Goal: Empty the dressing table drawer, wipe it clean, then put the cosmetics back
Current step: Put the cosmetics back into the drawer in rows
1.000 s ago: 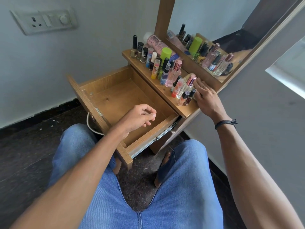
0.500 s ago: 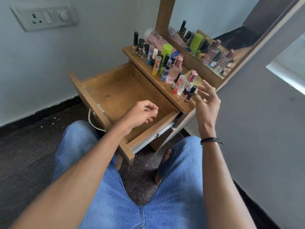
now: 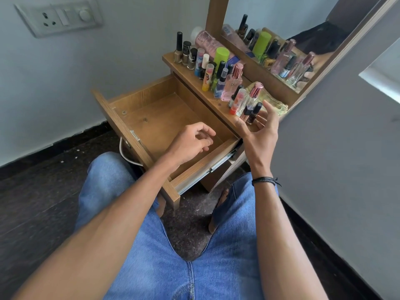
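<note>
- The drawer is pulled well out of the dressing table, with nothing on its bare wooden bottom.
- The cosmetics stand upright in a crowded row on the narrow surface just behind the drawer: nail polishes at the far end, tubes and a green-capped can in the middle, and pink-capped perfume bottles nearer.
- Two small dark bottles stand at the near end of the row.
- The right hand is raised at that near end, palm turned toward the bottles, fingers spread and slightly bent, thumb by the surface edge. It grips nothing; whether a fingertip touches the dark bottles I cannot tell.
- The left hand hovers over the near right corner of the drawer, fingers loosely curled and holding nothing.
- A yellowish cloth lies crumpled on the surface behind the near bottles.
- A mirror rises from the back of the surface and reflects the row of bottles.
- A dark band circles the right wrist.
- The person sits in blue jeans, knees at the drawer front, one bare foot on the dark floor.
- A white cable loops below the drawer's left side.
- A switchboard is set in the wall at upper left.
</note>
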### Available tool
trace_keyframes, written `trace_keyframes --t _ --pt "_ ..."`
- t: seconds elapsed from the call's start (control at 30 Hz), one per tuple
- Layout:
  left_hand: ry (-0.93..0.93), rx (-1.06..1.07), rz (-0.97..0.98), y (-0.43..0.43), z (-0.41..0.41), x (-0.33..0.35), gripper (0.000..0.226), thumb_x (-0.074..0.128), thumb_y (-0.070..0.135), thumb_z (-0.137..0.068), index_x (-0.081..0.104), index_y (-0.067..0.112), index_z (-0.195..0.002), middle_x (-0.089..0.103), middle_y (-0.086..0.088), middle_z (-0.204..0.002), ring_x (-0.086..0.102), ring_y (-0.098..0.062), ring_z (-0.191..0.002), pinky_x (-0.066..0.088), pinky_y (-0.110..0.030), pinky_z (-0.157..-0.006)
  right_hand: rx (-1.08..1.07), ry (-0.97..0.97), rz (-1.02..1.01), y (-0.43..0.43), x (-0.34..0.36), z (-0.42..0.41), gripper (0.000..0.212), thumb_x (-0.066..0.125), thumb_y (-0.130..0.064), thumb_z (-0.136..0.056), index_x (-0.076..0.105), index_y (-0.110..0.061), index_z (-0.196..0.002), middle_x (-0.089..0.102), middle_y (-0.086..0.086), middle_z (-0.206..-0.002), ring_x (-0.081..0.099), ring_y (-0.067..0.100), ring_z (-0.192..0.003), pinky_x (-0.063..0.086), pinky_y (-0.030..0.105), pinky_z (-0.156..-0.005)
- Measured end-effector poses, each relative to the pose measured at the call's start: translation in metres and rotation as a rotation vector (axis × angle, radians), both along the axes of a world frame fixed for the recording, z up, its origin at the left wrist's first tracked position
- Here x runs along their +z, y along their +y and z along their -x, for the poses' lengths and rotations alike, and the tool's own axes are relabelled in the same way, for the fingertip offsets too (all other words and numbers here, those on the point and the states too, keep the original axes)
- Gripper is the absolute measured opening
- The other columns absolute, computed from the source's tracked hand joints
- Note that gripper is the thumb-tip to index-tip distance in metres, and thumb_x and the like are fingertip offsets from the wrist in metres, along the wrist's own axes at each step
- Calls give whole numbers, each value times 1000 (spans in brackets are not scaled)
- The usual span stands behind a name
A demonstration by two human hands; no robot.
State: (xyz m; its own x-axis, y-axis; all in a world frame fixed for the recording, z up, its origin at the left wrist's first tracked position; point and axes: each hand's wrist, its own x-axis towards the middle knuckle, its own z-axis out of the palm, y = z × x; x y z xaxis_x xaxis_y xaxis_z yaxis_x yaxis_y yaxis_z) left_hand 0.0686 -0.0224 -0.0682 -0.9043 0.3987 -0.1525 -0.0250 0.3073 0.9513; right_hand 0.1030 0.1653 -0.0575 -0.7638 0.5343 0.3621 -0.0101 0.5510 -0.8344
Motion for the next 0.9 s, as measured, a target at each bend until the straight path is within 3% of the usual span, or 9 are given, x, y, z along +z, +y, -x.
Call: trace_keyframes --t 0.13,0.23,0.33,0.73,0.9 --pt "19 8 1 0 -1 0 21 63 3 -95 70 19 -106 73 -3 -99 73 -16 -85 58 -26 -75 -40 -1 -74 -7 -6 5 78 82 -54 -79 47 -21 -140 57 -3 -131 59 16 -116 50 32 -100" --pt "31 13 7 2 -1 -1 20 63 3 -95 71 18 -106 73 -4 -98 73 -20 -85 58 -27 -75 -97 -17 -83 -10 -7 7 68 80 -39 -85 48 -16 -140 60 0 -128 58 16 -114 48 28 -97" --pt "35 7 10 3 0 -3 20 63 3 -95 71 19 -105 73 -3 -97 72 -19 -84 58 -26 -74 -124 -8 -75 -10 -8 6 57 75 -28 -89 51 -14 -138 62 2 -124 60 16 -111 51 34 -96" --pt "36 13 -75 4 -1 -1 14 67 11 -94 71 19 -105 72 -3 -100 74 -23 -87 58 -30 -77 -118 71 -61 -9 -11 -2 49 80 -29 -85 61 -12 -127 68 1 -113 65 12 -99 53 19 -88" --pt "42 -5 -245 5 -4 10 22 71 19 -94 70 18 -116 72 0 -108 72 -21 -99 61 -30 -80 -71 127 -106 -23 -10 -9 43 79 -24 -85 63 -11 -123 68 -1 -110 68 14 -94 58 33 -85"
